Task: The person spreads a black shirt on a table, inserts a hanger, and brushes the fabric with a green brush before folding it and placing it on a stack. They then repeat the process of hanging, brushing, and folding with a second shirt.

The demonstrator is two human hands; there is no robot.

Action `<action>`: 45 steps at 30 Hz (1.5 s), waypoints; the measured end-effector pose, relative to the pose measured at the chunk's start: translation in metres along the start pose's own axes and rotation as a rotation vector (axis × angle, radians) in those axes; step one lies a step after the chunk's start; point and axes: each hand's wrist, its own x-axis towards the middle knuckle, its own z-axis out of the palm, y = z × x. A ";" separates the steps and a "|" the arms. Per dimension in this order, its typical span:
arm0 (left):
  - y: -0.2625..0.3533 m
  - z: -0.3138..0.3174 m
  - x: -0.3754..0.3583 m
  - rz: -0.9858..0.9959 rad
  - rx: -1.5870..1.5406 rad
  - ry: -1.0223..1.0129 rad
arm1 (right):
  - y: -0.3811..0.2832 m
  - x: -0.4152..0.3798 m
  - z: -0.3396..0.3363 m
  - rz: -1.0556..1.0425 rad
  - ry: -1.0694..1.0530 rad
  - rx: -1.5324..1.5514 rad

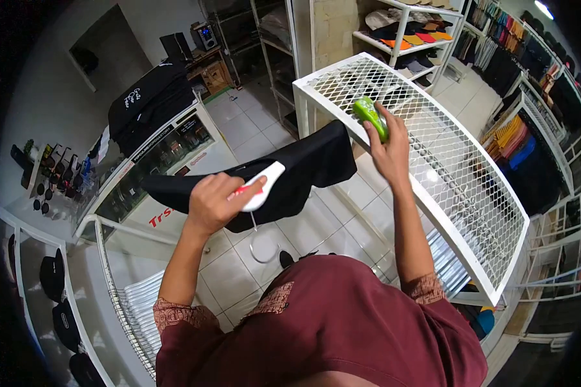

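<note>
My left hand (219, 201) is closed around a white plastic hanger (268, 183) with a red mark near my thumb. A black garment (303, 161) lies across the hanger, stretching to both sides; its exact kind cannot be told. Below it dangles a thin white loop, which looks like the hanger's hook (265, 259). My right hand (392, 142) grips a small bright green object (370, 117) with pale markings, over the near edge of a white mesh-topped rack (445, 135). What that object is, I cannot make out.
A glass counter (168, 155) with folded black clothes (145, 97) on top stands at the left. Sunglasses (58, 164) and black caps (53, 277) are displayed farther left. Shelves (407, 39) with cloth items stand behind the rack. Clothes (507, 29) hang along the right wall.
</note>
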 end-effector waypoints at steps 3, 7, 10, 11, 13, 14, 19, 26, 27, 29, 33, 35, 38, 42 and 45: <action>0.009 0.004 0.024 -0.486 -0.504 0.129 | -0.051 -0.033 0.004 -0.319 0.195 0.292; 0.007 0.010 0.029 -1.004 -1.140 -0.057 | -0.058 -0.057 0.020 -0.517 0.139 0.187; 0.008 0.002 0.039 -1.232 -1.222 -0.052 | 0.002 -0.046 0.036 -0.316 0.379 0.051; 0.003 0.006 0.035 -1.234 -1.179 -0.058 | 0.022 -0.042 0.032 -0.195 0.382 0.026; 0.005 0.001 0.037 -1.273 -1.231 -0.052 | 0.032 -0.043 0.021 -0.050 0.456 0.041; 0.003 0.001 0.041 -1.303 -1.280 -0.042 | 0.034 -0.045 0.017 -0.032 0.530 0.083; 0.008 0.013 0.053 -1.275 -1.421 -0.104 | -0.036 -0.070 0.010 -0.492 0.405 0.166; 0.015 0.013 0.057 -1.283 -1.347 -0.115 | 0.040 -0.058 0.017 -0.083 0.516 0.003; 0.014 0.013 0.054 -1.288 -1.347 -0.139 | 0.044 -0.057 0.010 -0.040 0.582 0.006; 0.018 0.011 0.057 -1.292 -1.334 -0.129 | 0.042 -0.061 0.004 -0.021 0.688 0.074; 0.025 0.018 0.064 -1.238 -1.371 -0.140 | -0.021 -0.076 0.000 -0.363 0.467 0.186; 0.029 0.020 0.070 -1.231 -1.388 -0.151 | -0.027 -0.079 0.003 -0.487 0.338 0.108; 0.031 0.017 0.074 -1.234 -1.402 -0.140 | 0.010 -0.077 0.009 -0.334 0.434 -0.003; 0.033 0.018 0.068 -1.238 -1.309 -0.118 | 0.057 -0.067 -0.017 0.135 0.559 -0.024; 0.035 0.023 0.077 -1.193 -1.318 -0.121 | 0.019 -0.066 -0.033 -0.051 0.608 0.099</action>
